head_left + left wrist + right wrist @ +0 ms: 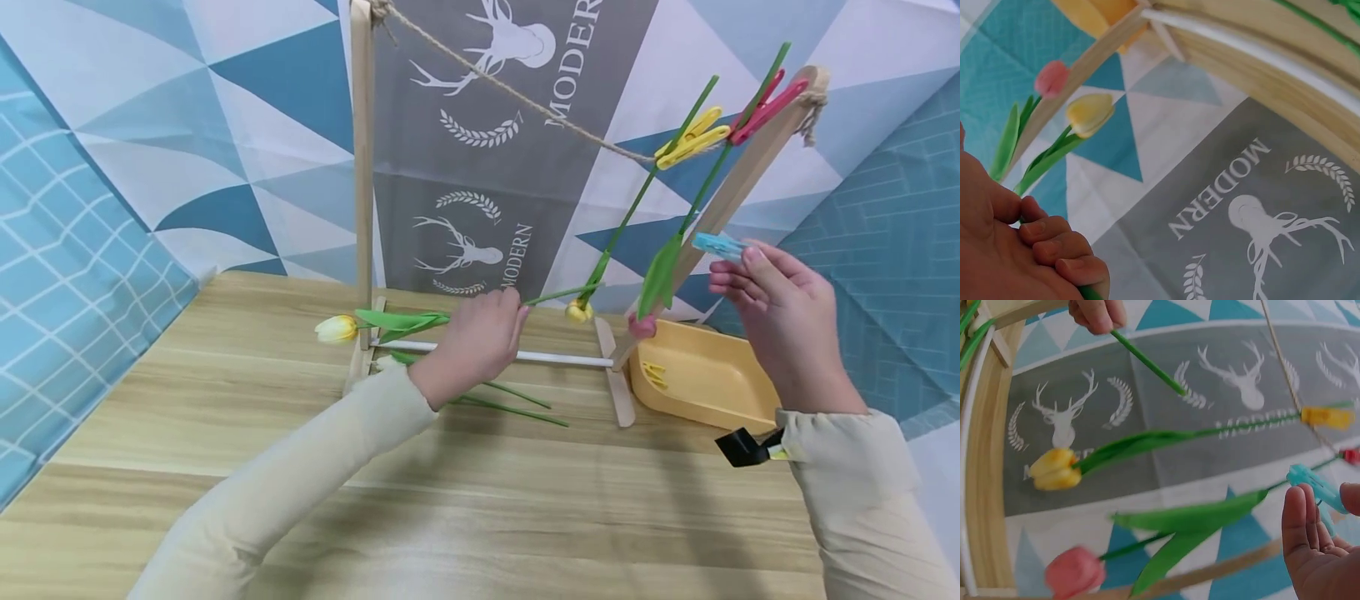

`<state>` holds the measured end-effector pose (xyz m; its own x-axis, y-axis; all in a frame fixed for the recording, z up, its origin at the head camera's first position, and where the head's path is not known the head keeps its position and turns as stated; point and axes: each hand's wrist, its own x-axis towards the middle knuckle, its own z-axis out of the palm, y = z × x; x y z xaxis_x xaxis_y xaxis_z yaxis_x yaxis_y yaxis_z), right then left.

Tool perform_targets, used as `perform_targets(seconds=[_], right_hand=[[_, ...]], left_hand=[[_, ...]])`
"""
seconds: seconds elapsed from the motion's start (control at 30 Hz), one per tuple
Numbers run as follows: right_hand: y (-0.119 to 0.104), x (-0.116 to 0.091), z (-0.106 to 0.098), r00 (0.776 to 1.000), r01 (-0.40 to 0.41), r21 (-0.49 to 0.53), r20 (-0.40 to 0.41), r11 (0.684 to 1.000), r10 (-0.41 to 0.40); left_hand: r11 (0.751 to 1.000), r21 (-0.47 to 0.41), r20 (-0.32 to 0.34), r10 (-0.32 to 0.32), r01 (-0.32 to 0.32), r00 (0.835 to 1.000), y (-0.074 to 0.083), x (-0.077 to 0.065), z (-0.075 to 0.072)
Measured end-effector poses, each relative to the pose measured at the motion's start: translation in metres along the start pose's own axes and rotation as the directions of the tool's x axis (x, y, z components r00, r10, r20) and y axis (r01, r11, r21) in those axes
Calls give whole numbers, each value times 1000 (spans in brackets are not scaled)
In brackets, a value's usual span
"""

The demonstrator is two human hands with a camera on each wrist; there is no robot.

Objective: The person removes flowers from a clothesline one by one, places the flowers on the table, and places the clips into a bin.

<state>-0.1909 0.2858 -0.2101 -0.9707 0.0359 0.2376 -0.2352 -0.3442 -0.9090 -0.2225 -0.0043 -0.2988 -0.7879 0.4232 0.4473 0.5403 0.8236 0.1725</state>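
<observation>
My left hand (480,333) grips the green stem of a pale yellow tulip (337,328); its bloom points left and the bare stem end sticks out to the right. My right hand (795,317) pinches a light blue clothespin (720,247) between thumb and fingers. Just left of that hand, a yellow tulip (1055,469) and a pink tulip (1075,572) hang bloom-down from a rope (517,83). A yellow clothespin (692,142) clips the first stem, a red clothespin (767,110) the second.
The rope spans two wooden posts (363,167) joined low down by a white rod (562,358). More flower stems (517,410) lie on the wooden table (465,517) below my left hand. An orange tray (705,412) with small yellow clothespins (655,374) stands at right.
</observation>
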Motion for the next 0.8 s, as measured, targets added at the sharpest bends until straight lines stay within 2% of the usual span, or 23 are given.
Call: perform_targets(seconds=[0.1,0.17,0.43,0.6,0.8], right_hand=[[5,-3,-15,998,-40,60,-37,997,42],[8,-5,-24,996,-58,90,-58,994,63],[24,-7,-57,975,-151,78,-156,985,162],[36,-6,-74,958,-213,143,-164,966,236],[50,-6,-92,943,-265,128,-173,956,285]], left_hand=[[991,119,-85,66,-55,994,0,-8,9],[985,164,-101,77,-59,992,0,-13,15],[988,156,4,-3,3,1000,0,-32,32],[985,173,27,-10,5,1000,1,-41,41],[987,160,60,-37,27,998,0,-49,49]])
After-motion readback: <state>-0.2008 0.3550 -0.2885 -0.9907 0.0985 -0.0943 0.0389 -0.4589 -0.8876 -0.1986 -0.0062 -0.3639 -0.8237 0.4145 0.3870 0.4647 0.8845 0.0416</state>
